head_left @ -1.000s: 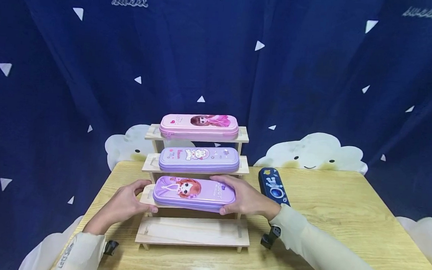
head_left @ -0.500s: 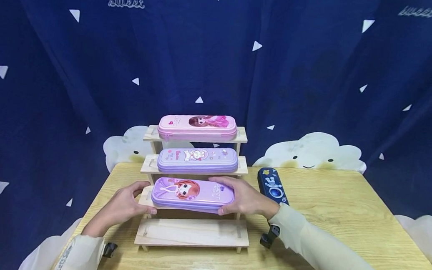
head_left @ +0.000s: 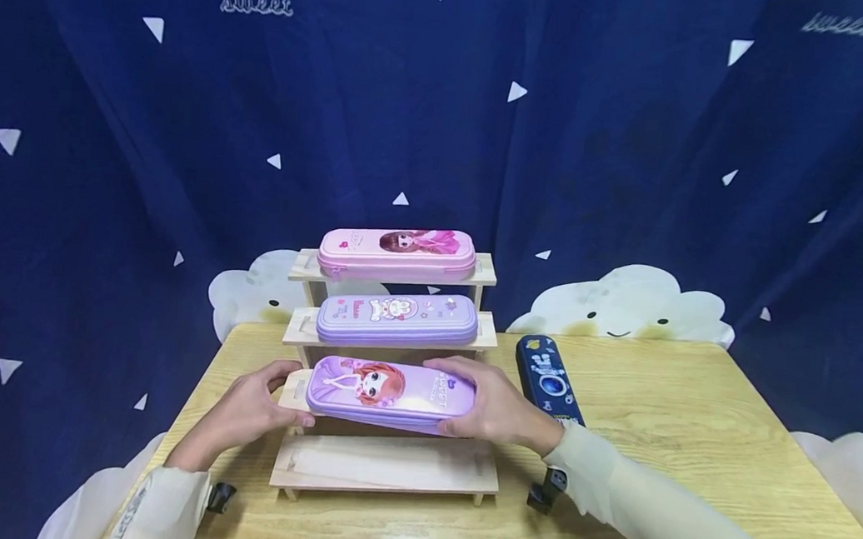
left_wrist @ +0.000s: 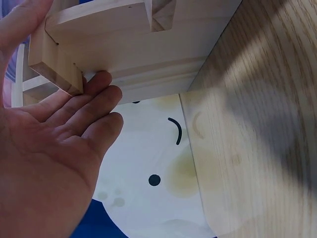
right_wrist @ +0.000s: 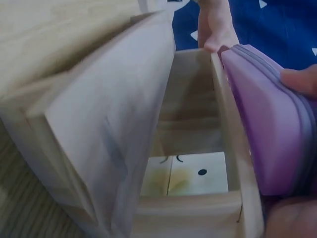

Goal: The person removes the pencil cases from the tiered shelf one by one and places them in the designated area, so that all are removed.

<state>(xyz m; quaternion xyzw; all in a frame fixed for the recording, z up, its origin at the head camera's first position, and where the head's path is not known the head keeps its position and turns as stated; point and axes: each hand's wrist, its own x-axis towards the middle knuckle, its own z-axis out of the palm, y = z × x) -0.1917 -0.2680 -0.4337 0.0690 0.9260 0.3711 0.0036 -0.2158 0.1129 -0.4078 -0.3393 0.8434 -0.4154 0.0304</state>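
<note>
A purple pencil case (head_left: 393, 394) with a red-haired girl on its lid lies over the third tier of a stepped wooden rack (head_left: 388, 463). My right hand (head_left: 500, 404) grips its right end, thumb at the near edge and fingers at the far edge. That end tilts slightly toward me. At the tier's left end, my left hand (head_left: 245, 405) holds the board (left_wrist: 57, 59), its fingertips tucked under it in the left wrist view. In the right wrist view the case (right_wrist: 265, 119) shows from its side, above the lowest board (right_wrist: 106, 114).
A pink pencil case (head_left: 395, 254) rests on the top tier, and a lilac one with a rabbit (head_left: 398, 317) on the second. A dark blue space-themed pencil case (head_left: 548, 374) lies on the wooden table (head_left: 652, 452) right of the rack. A blue curtain (head_left: 621, 132) hangs behind.
My right hand has drawn the purple pencil case slightly right and toward me, its right end coming down lower. My left hand stays on the rack.
</note>
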